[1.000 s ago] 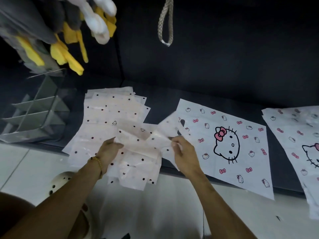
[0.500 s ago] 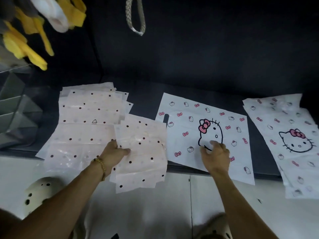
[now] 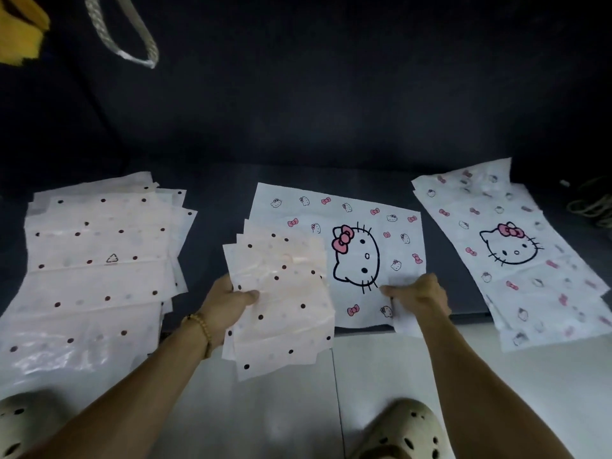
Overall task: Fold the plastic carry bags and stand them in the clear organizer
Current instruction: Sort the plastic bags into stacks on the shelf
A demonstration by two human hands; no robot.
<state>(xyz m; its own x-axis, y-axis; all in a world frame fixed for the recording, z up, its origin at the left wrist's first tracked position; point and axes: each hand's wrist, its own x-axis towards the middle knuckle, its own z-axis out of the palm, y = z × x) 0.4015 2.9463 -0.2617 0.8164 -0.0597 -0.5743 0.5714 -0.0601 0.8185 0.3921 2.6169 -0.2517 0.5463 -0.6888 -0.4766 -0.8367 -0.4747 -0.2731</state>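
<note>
My left hand [image 3: 228,303] grips a folded pink polka-dot bag [image 3: 281,303] by its left edge, lifted over the left part of a white cat-print bag [image 3: 374,233] that lies flat on the dark surface. My right hand [image 3: 419,294] pinches the near right edge of that cat-print bag. A stack of unfolded pink polka-dot bags [image 3: 96,260] lies at the left. Another pile of cat-print bags [image 3: 510,250] lies at the right. The clear organizer is out of view.
A dark cloth-covered surface [image 3: 218,207] carries the bags, with a dark wall behind. White floor tiles [image 3: 381,369] lie near me, with my beige clogs [image 3: 407,432] at the bottom. A grey rope loop [image 3: 122,38] hangs at top left. Coiled cord [image 3: 592,203] sits far right.
The view has swung right, and the organizer has left the frame. My left hand carried the folded polka-dot bag right over the cat-print bag. My right hand slid to that bag's near right edge.
</note>
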